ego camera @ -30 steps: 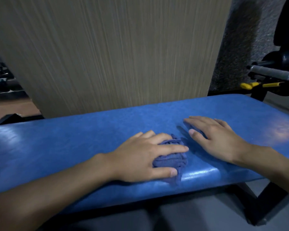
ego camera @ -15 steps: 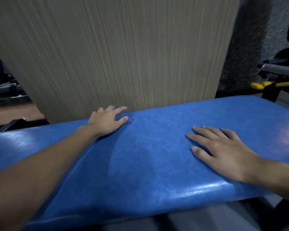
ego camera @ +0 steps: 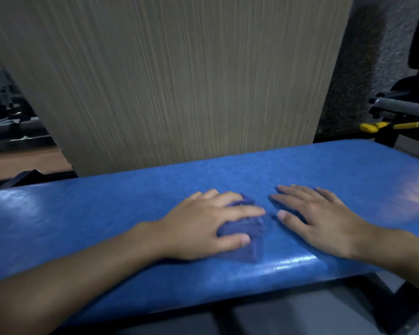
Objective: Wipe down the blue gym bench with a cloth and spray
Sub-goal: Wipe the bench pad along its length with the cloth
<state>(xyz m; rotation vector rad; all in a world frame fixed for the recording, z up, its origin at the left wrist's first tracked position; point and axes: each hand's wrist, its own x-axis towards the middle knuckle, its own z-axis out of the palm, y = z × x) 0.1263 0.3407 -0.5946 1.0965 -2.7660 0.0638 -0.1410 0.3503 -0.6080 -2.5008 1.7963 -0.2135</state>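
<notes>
Your left grip (ego camera: 203,224) clutches the bunched cloth (ego camera: 244,227) on the blue desk (ego camera: 102,213), your right grip (ego camera: 322,223) flat beside it, fingers straight.

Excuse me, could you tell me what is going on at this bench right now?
A person is wiping down the blue gym bench. Their left hand grips a bunched dark-blue cloth and presses it onto the padded top, near the front edge. The right hand lies flat on the bench just beside the cloth, fingers straight and holding nothing.
</notes>
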